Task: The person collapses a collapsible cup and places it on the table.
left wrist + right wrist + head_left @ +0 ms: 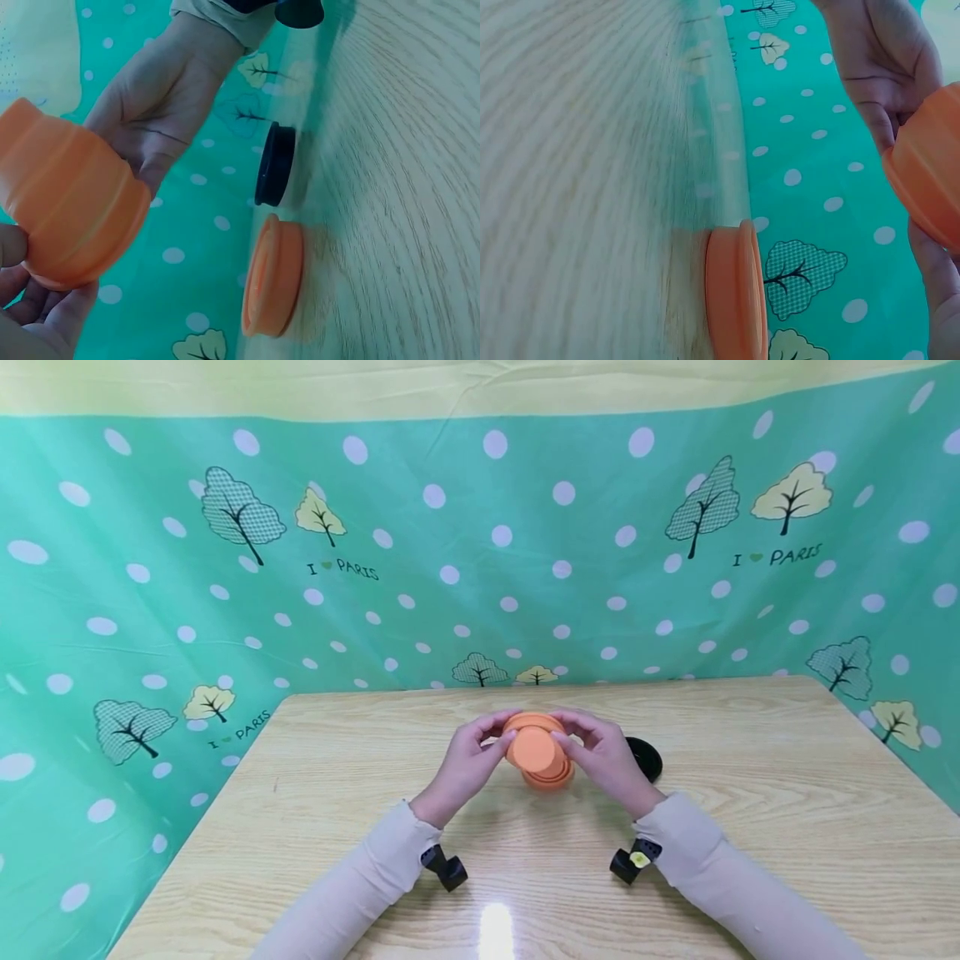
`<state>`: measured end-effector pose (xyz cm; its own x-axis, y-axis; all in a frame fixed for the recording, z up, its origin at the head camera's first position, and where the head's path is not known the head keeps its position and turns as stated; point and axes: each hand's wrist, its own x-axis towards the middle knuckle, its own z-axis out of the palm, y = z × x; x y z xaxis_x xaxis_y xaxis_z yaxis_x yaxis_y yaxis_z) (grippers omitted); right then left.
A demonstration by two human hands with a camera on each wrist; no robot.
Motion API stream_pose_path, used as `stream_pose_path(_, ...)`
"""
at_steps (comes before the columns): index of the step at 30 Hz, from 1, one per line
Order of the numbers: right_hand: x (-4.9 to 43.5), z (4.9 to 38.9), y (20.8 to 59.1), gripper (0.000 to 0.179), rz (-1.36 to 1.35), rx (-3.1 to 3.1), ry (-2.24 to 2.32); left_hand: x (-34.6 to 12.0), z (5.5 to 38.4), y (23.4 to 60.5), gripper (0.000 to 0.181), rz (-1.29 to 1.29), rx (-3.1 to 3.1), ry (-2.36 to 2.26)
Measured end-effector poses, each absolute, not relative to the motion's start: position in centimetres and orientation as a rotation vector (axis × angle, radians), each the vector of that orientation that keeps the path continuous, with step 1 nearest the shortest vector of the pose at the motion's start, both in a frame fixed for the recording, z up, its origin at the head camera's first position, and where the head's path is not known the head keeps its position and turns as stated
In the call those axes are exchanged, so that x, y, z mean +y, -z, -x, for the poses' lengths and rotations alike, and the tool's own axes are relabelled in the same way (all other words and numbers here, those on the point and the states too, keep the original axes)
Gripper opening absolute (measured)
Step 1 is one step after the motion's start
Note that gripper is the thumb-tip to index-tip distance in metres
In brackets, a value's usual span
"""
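Raised above the table is an orange collapsible cup [533, 750] with stepped, ribbed walls, its narrow base facing me. My left hand [471, 762] grips its left side, thumb on the near face and fingers at the wide rim. The right hand [606, 760] grips the opposite side in the same way. The left wrist view shows the cup [79, 199] tilted between both hands. Below it a round orange piece with a raised rim [276, 277] lies flat on the table. A round black piece [646, 759] lies beyond my right wrist, partly hidden by it.
The pale wood-grain table [360, 760] spreads around the hands. Behind it hangs a green dotted cloth [465, 527] with printed trees. Each wrist carries a black camera, the left camera [452, 872] and the right camera [624, 866] hanging low over the table.
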<state>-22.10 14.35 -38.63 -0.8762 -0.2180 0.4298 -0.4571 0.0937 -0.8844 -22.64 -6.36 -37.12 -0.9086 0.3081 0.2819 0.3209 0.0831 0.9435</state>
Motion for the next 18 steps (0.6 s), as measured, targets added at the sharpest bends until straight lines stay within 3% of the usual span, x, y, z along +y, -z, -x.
stream_pose_path(9,14.62,22.14,38.40,0.028,-0.676,-2.269,-1.960,-6.71,22.82,36.99,0.027,0.586,-2.236,2.075)
stream_pose_path(18,14.51,22.15,38.49,0.031,-0.723,-2.407,-1.960,-6.77,22.65,36.92,0.030,0.700,-2.373,1.997)
